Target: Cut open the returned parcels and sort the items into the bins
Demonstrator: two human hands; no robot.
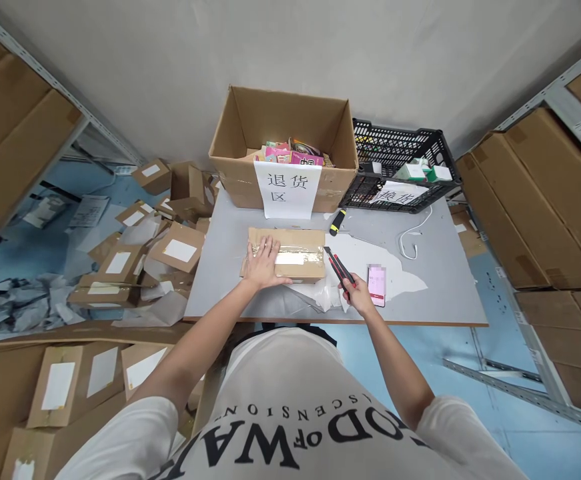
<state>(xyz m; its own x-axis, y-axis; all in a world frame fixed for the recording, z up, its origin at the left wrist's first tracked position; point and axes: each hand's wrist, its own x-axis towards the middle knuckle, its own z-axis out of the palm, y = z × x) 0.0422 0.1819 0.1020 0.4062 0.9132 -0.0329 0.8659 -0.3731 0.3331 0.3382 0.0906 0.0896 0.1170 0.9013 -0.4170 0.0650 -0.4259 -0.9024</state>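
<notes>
Flat parcel pinned on table, cutter at its right end

Left hand (265, 263) lies flat and spread on the taped cardboard parcel (285, 253), pressing it down near the left end. Parcel sits mid-table (220, 267), in front of the big open carton (283, 143) with a paper sign. Right hand (357, 293) is closed around a red and black box cutter (339, 265), tip touching or just beside the parcel's right edge; can't tell if the blade is out.

Parcel looks light, flat and fairly stiff, though thin card could dent. Clear tape along the top looks slick, so a palm holds better on bare card. Best hold, I'd judge: flat palm on top or fingers over the long edges, well away from the cut line.

Also there: pink phone (377, 283) just beside the right hand, a second cutter (337, 222) behind the parcel, white cable (413, 240), black crate (400, 170), torn wrapping (320, 297) under the parcel's front edge, small boxes heaped on the floor (135, 257)
</notes>
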